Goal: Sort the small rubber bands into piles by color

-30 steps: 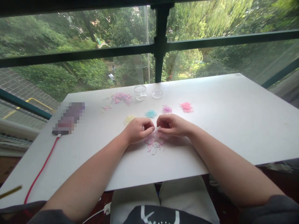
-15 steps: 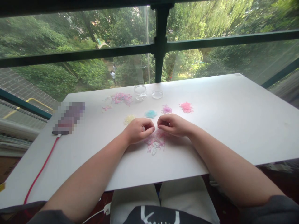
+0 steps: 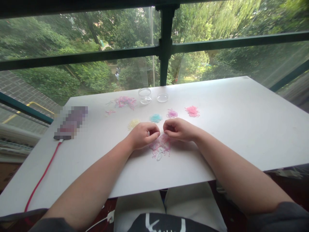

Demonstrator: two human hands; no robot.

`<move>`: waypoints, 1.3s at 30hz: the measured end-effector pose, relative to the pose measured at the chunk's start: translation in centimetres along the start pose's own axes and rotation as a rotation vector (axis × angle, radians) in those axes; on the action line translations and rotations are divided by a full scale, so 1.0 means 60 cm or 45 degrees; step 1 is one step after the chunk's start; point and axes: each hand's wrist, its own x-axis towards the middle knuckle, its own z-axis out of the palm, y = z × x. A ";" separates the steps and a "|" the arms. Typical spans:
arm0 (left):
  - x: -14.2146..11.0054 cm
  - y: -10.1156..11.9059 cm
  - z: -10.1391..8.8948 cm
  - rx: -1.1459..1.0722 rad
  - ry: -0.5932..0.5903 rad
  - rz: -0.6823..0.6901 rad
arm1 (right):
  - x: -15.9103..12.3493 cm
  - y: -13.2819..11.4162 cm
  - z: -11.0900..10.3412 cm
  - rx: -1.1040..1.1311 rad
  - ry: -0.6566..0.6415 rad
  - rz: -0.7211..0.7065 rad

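Over a loose mixed pile of pink, purple and pale rubber bands (image 3: 160, 149), my two hands are held close together with a narrow gap between the fingertips. My left hand (image 3: 145, 134) is closed, thumb and forefinger pinched together. Facing it, my right hand (image 3: 179, 129) holds a similar pinch. A faint pale strand, apparently a thin rubber band (image 3: 161, 132), spans the gap between them. Just beyond my hands lie small sorted piles of bands: pale yellow (image 3: 133, 124), teal (image 3: 155, 118), purple (image 3: 172, 113) and bright pink (image 3: 192, 111).
Toward the window stand a clear round jar (image 3: 145, 96) and a shallow clear lid (image 3: 162, 98). Left of them is a larger mixed heap of bands (image 3: 125, 101). A blurred-out phone (image 3: 72, 122) with a red cable (image 3: 43, 175) lies on the white table (image 3: 241, 129).
My hands stay almost in place; the right one has shifted very slightly to the right. The piles look the same.
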 end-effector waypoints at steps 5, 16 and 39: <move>0.000 0.001 0.000 -0.004 -0.005 -0.003 | 0.001 -0.002 0.000 -0.007 -0.001 0.012; 0.000 0.000 0.000 -0.002 0.003 0.005 | 0.001 -0.001 -0.001 -0.014 -0.005 0.016; 0.000 -0.002 0.002 -0.008 0.057 0.015 | 0.001 0.003 0.001 -0.013 0.007 0.020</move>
